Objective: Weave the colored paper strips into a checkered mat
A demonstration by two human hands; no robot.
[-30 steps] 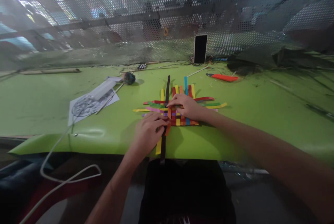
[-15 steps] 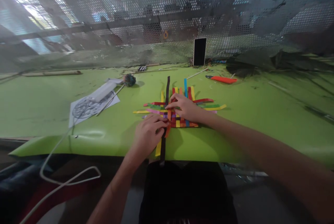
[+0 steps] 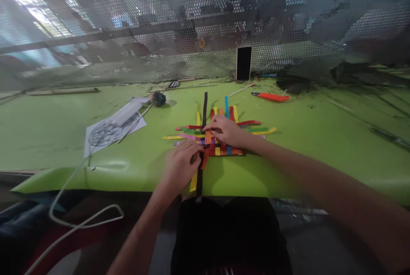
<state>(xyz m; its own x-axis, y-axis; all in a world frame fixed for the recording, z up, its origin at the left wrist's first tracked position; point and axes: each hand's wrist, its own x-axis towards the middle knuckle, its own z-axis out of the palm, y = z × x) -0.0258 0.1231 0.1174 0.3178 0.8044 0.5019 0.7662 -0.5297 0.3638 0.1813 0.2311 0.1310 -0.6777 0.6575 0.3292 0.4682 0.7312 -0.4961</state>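
From my remote seat I see both hands down on a woven mat of coloured paper strips [image 3: 221,150], which lies flat on the green table cover [image 3: 320,138] near its front edge, right in front of the person.

The right hand [image 3: 226,132] lies across the top of the mat, palm down and fingers stretched out almost flat. The fingertips [image 3: 208,128] press on the strips at the mat's left side, beside a long black strip [image 3: 204,106]. It grips nothing, it only presses.

The left hand [image 3: 181,166] sits at the mat's near left corner with its fingers curled in. Their tips meet the black strip where it leaves the weave and runs toward the table edge. It may be pinching that strip, but the view is blurred there and I cannot tell whether it has hold of it or only touches it.

The black strip runs the whole way through the mat, sticking out well past the far side and hanging over the front edge, with a yellow strip [image 3: 193,181] just beside it.

Farther off, well apart from the hands:
- a printed sheet [image 3: 109,130] to the left, with a white cable [image 3: 67,185] trailing off the table below it
- a dark ball of yarn [image 3: 158,98] beyond the sheet
- an orange tool [image 3: 272,96] on the right
- a phone [image 3: 244,62] standing upright against the perforated screen [image 3: 192,19]
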